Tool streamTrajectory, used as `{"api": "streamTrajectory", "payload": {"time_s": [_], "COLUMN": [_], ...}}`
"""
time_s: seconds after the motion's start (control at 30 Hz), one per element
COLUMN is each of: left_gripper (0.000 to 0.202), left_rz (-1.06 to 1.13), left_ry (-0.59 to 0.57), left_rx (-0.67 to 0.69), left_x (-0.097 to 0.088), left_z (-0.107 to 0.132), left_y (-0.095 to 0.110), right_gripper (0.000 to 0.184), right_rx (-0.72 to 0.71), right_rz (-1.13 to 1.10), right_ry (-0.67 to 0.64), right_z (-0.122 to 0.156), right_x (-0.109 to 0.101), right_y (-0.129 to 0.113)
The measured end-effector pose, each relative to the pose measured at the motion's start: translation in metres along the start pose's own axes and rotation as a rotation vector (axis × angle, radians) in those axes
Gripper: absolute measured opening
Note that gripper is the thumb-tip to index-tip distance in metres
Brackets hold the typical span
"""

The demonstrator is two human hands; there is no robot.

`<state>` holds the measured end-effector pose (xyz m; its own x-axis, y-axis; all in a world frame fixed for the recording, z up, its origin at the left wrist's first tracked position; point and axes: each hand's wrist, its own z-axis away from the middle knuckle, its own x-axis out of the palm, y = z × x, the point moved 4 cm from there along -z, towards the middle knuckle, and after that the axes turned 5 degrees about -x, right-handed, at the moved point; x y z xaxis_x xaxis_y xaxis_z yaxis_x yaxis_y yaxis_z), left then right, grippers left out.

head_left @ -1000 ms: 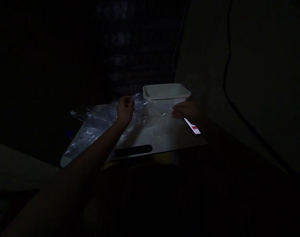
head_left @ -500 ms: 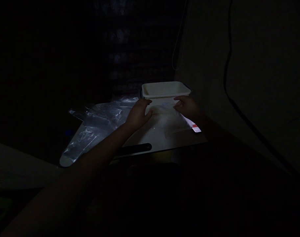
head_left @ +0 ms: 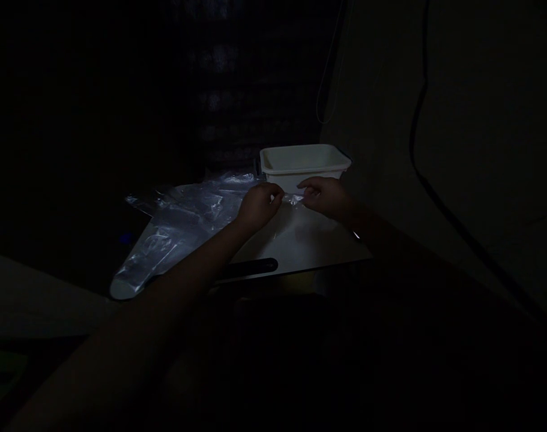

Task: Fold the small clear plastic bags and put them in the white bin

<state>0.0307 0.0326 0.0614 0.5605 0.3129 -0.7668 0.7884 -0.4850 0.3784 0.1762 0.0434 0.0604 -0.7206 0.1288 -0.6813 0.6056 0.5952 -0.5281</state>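
Between my two hands stretches a small crumpled piece of clear plastic, seemingly a plastic bag, that catches the light. My left hand pinches its left end with thumb and forefinger. At the other end, my right hand grips it between thumb and fingers, the forefinger raised a little. Both hands are just above the white tabletop, in front of a white plastic bin. Several clear plastic bags lie in a loose heap to the left of my left hand.
A dark handle slot runs along the table's near edge. Beneath my right wrist a small bright object is mostly hidden. Along the wall at right hangs a dark cable. The room is very dim.
My hands have come closer together, and their fingers have closed on the plastic, which is now bunched up between them. My right forearm now covers most of the bright, red-marked object.
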Motion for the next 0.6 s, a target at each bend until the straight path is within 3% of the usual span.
{"api": "streamTrajectory", "payload": {"time_s": [0.13, 0.3, 0.6], "left_gripper": [0.020, 0.018, 0.006], "left_rz": [-0.018, 0.144, 0.585], "left_ry": [0.059, 0.040, 0.074], "left_rx": [-0.086, -0.204, -0.373], "left_x": [-0.006, -0.007, 0.002], "left_z": [0.001, 0.003, 0.004], "left_y": [-0.008, -0.018, -0.033], "right_gripper": [0.011, 0.011, 0.013], "right_rx": [0.101, 0.239, 0.162], "right_rz": [0.075, 0.075, 0.060], "right_ry": [-0.032, -0.005, 0.090], "right_z": [0.001, 0.003, 0.002], "right_x": [-0.002, -0.011, -0.021], "right_y": [0.016, 0.022, 0.021]}}
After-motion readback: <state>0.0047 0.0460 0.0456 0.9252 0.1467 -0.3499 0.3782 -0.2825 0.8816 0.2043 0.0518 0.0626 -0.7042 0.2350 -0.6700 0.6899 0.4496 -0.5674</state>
